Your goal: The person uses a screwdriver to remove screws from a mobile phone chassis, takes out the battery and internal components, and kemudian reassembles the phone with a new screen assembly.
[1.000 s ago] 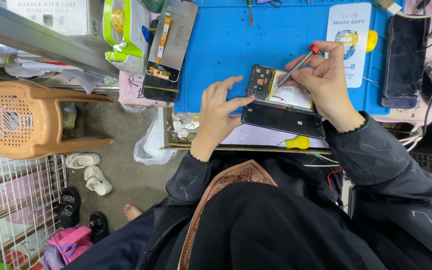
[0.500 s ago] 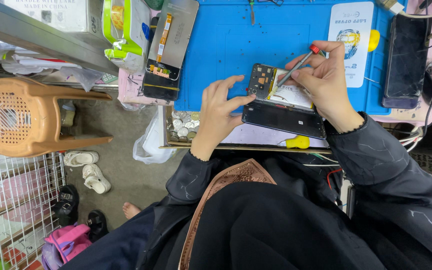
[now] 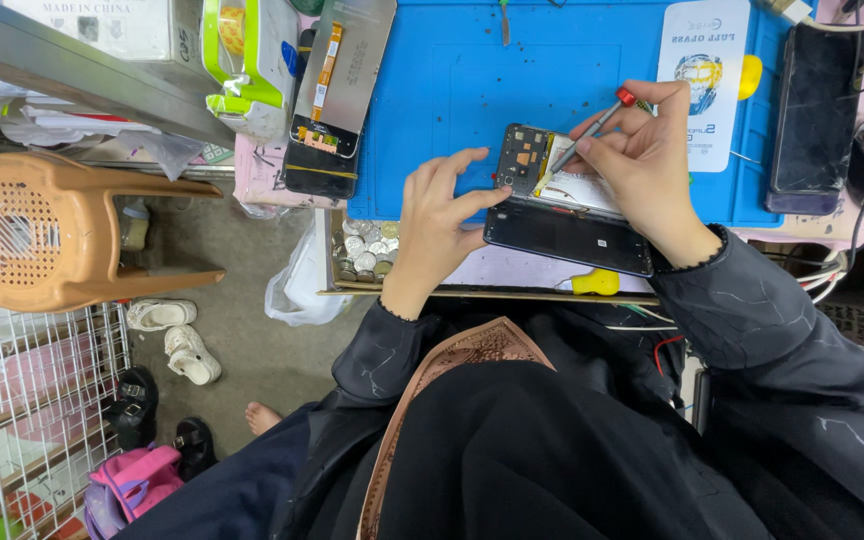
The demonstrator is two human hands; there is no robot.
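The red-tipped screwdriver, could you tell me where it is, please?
Head view, upper right: the right hand holds the screwdriver, tip on the opened phone upon the blue mat.
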